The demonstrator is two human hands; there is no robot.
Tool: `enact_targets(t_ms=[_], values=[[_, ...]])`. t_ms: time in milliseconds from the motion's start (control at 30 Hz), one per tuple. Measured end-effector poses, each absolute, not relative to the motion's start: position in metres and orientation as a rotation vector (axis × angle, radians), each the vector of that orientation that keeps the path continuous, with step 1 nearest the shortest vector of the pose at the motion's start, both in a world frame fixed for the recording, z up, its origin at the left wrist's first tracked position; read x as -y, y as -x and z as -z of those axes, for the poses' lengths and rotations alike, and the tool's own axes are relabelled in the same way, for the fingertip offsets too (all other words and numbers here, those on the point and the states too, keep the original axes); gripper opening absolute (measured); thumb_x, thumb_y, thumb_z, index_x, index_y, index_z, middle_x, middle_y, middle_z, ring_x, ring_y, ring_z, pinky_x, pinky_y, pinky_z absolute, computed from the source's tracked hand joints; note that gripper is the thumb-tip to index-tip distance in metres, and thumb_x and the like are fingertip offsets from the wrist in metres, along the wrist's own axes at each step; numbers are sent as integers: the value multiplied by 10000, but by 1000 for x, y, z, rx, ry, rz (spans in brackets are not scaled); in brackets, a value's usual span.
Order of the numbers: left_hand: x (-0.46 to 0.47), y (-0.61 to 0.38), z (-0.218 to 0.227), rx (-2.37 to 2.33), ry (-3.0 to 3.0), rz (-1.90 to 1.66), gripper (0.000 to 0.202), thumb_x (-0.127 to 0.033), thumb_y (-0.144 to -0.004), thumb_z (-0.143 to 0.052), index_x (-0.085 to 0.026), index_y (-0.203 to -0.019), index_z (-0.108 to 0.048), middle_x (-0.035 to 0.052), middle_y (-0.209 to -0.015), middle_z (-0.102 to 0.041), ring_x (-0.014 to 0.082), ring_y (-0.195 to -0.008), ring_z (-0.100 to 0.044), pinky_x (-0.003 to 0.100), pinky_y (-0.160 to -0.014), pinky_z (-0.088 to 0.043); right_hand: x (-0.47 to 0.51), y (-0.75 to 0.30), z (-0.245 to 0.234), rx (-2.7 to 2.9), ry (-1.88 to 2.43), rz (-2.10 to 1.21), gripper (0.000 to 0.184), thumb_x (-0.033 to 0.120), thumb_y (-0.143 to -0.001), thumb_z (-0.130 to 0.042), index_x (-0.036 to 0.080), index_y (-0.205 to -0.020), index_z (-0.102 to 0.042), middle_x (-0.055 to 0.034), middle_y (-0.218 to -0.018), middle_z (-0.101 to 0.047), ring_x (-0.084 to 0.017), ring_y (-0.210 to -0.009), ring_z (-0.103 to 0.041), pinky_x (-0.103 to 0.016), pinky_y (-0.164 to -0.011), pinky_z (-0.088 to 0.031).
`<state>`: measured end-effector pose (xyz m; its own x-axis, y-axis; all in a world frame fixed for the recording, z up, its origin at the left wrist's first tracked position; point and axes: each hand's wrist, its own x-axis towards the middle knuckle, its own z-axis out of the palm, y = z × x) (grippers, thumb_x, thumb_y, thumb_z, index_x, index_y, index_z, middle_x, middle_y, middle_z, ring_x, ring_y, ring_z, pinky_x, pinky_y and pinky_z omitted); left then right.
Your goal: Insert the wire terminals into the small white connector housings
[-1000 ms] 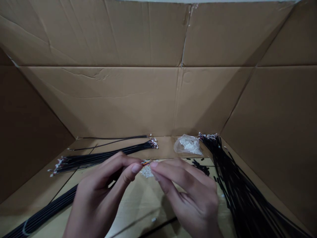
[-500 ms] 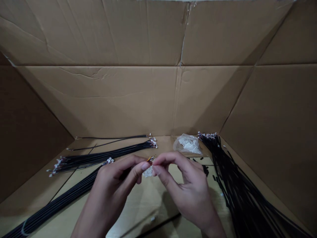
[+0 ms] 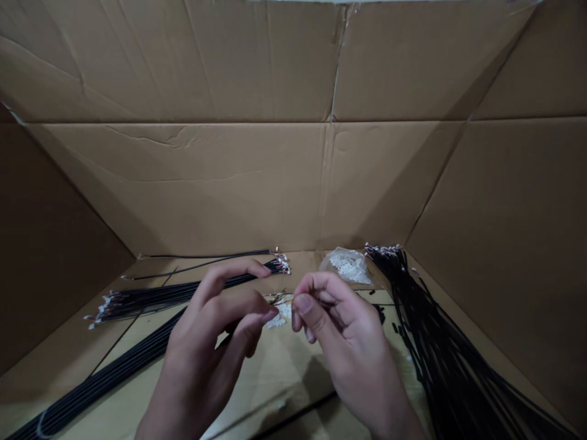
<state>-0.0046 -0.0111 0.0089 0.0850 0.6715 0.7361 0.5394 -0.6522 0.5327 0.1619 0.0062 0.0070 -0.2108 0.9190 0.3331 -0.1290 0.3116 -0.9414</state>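
Note:
My left hand (image 3: 213, 342) hovers over the cardboard floor with its fingers loosely spread, close to fine coloured wire ends (image 3: 279, 299). Whether those ends are gripped there is hard to tell. My right hand (image 3: 343, 342) pinches the wires between thumb and fingertips. Directly below them lies a small heap of white connectors (image 3: 279, 316). A bundle of black cables (image 3: 137, 339) runs from the lower left and passes under my left hand, which hides its end.
Cardboard walls surround the work area. A bundle of black cables with white connectors (image 3: 165, 296) and loose single cables (image 3: 206, 256) lie at the back left. A plastic bag of white connectors (image 3: 348, 266) sits behind. A large black cable bundle (image 3: 440, 342) fills the right side, beside short black pieces (image 3: 380, 313).
My hands have moved slightly apart. The left fingers have opened and lifted, while the right hand has turned its thumb toward me. The cable end near my left hand is now hidden.

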Motion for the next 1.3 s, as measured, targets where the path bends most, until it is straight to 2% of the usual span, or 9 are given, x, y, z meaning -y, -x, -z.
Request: enact_targets(t_ms=[100,367,467,533,633,700,867,1100,1300], values=[[15,4,-8,-1303,-2267,-1607,275,-47,-931,-528,-286,-952,-662,21,-1197,-635,150,-985,-676,182,-578,-527,-4,-162,-9,1434,766,-1184,193,325,-1014,-552,201,-871,-589,19,-709,-597,-118,-640,-543,-223,-569,-437],[11,-8,-13,-1361,-2132,-1571,203,-151,-938,-624,-321,-879,-718,-3,-967,-710,181,-1101,-643,173,-641,-512,2,-163,-9,1426,716,-1064,108,236,-989,-587,212,-890,-624,18,-709,-637,-122,-646,-583,-234,-589,-453],[12,-12,-14,-1329,-1872,-1567,172,-208,-908,-667,-286,-764,-718,-1,-1004,-680,128,-815,-657,174,-527,-464,-5,-165,-11,1300,597,-1292,120,292,-958,-679,204,-890,-636,23,-671,-637,-106,-575,-560,-211,-536,-449],[13,-12,-13,-1267,-1739,-1524,141,-254,-887,-698,-267,-748,-720,-1,-1041,-655,71,-627,-570,168,-441,-402,-11,-168,-10,1208,544,-1435,191,347,-936,-735,195,-875,-635,44,-613,-606,-84,-512,-501,-188,-493,-408],[12,-11,-13,-1243,-1634,-1458,160,-298,-876,-715,-249,-724,-714,-7,-1051,-648,35,-554,-486,158,-442,-389,-19,-171,-7,1122,470,-1586,234,373,-926,-763,184,-868,-638,63,-569,-593,-60,-468,-445,-174,-477,-370],[11,-9,-13,-1255,-1601,-1428,188,-302,-871,-718,-240,-694,-703,-14,-1043,-654,22,-525,-455,154,-438,-386,-21,-172,-6,1083,392,-1686,196,342,-942,-748,175,-897,-656,41,-615,-651,-60,-483,-496,-176,-509,-413],[13,-8,-18,-1266,-1581,-1367,174,-349,-847,-736,-252,-704,-727,8,-925,-673,68,-565,-524,155,-407,-380,-19,-174,-5,1050,288,-1781,110,268,-948,-726,163,-966,-698,-16,-741,-744,-100,-599,-650,-213,-609,-523],[13,-7,-21,-1224,-1496,-1288,272,-411,-870,-722,-228,-670,-699,25,-1045,-672,60,-587,-514,151,-445,-400,-16,-175,-3,1159,347,-1720,114,286,-970,-699,173,-983,-690,-15,-752,-747,-111,-600,-675,-236,-625,-557],[15,-6,-20,-1227,-1492,-1292,272,-416,-858,-734,-227,-666,-701,16,-1011,-650,45,-556,-484,145,-432,-383,-15,-175,-2,1200,386,-1683,124,296,-973,-699,173,-968,-685,-14,-757,-753,-111,-589,-685,-237,-626,-569]])
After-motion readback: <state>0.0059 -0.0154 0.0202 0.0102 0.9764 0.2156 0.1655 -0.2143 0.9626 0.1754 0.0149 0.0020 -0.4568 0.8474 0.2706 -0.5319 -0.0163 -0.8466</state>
